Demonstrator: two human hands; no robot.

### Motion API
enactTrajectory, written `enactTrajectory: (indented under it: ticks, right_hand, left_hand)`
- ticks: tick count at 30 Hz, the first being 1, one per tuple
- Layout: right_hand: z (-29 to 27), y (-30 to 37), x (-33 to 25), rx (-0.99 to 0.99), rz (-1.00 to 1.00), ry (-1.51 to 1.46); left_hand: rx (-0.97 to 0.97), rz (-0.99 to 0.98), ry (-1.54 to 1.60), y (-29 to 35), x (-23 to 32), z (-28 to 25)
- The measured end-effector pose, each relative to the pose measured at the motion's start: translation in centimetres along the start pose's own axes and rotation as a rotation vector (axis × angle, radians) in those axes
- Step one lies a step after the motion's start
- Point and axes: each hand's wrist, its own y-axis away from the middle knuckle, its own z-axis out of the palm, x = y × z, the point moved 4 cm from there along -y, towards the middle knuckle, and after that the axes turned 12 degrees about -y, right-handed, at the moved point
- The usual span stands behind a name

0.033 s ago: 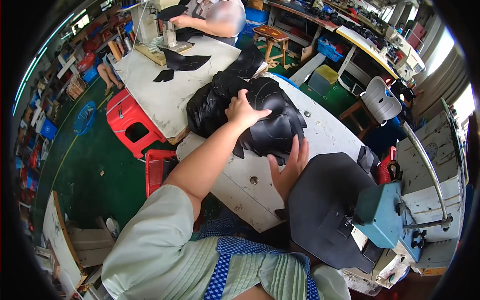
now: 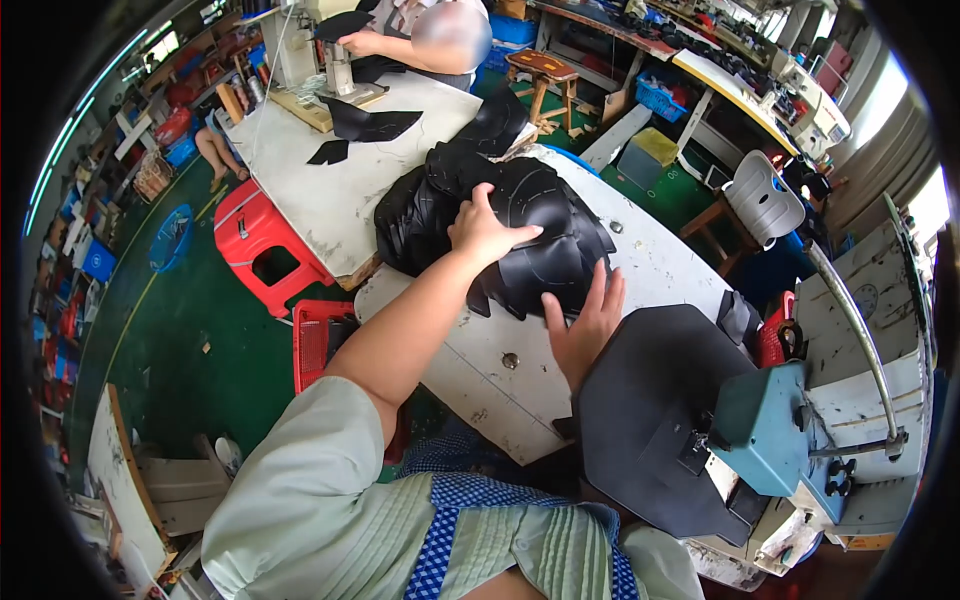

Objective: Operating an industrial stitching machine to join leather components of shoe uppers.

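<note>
A heap of black, leather-like cut pieces (image 2: 530, 190), some with pale stitch or mark lines, lies on the white worktable (image 2: 480, 375). My left hand (image 2: 483, 235) rests on top of the heap, thumb and fingers spread apart. At the heap's near right edge, my right hand (image 2: 588, 328) is open with its fingers pointing up; whether it touches the pieces I cannot tell. Just right of that hand is a dark, many-sided board (image 2: 650, 400) beside a blue-green machine head (image 2: 755, 430).
Across the table a person (image 2: 400, 50) holds a black piece at a sewing machine (image 2: 338, 75). Loose black pieces (image 2: 372, 123) lie near it. On the left stand a red stool (image 2: 245, 225) and a red basket (image 2: 312, 345). A curved metal rod (image 2: 850, 330) rises at right.
My right hand has shifted slightly up and to the right, closer to the edge of the heap. My left hand stays almost in place on top.
</note>
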Motion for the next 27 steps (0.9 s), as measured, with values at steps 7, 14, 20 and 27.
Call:
enactTrajectory:
  ticks: [7,14,20,27]
  right_hand:
    - [6.0,-3.7,6.2,-0.151,0.268,-0.09]
    - [5.2,-1.3,3.3,-0.112,0.337,-0.953]
    - [4.4,3.4,-2.6,-0.226,0.415,-1.821]
    - [5.9,8.2,-0.1,-0.299,1.28,-1.221]
  left_hand:
    - [-0.46,-0.135,1.342,2.8,-4.3,1.9]
    - [-0.381,0.064,1.368,6.9,-0.5,-0.3]
    - [-0.006,0.839,0.671,13.1,0.8,-9.5]
    - [0.047,0.559,-0.416,14.0,-2.4,-1.2]
